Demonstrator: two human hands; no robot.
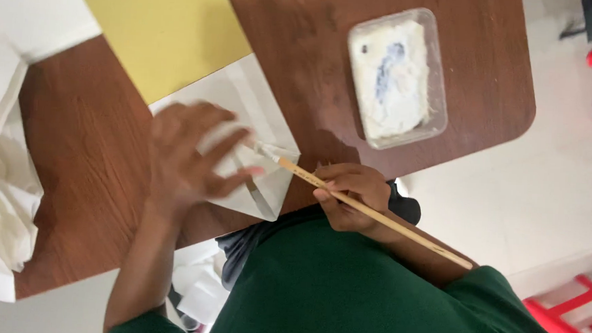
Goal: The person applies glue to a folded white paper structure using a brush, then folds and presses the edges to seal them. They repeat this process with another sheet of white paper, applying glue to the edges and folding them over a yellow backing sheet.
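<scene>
White folded paper sits on the brown table, and that's what both hands are busy with. Only the head view here, looking down over a green shirt.

The left hand is spread flat on the paper, fingers apart, pinning it down rather than gripping anything. It's a bit blurred, so I can't tell how firmly it presses. The right hand is closed around a wooden brush, pinched partway along the handle, with the pale, loaded tip touching the paper just past the left fingertips.

Beyond the brush tip, well apart from the grip, there's a clear plastic tray of white paste. A yellow sheet lies partly under the white paper, above the left hand. Crumpled white tissue sits off to the far side.

Risk-wise, I'd say the bristles are so close to the left fingers that paste could smear onto them, and if that flat hand slips the paper could skid or crease.
</scene>
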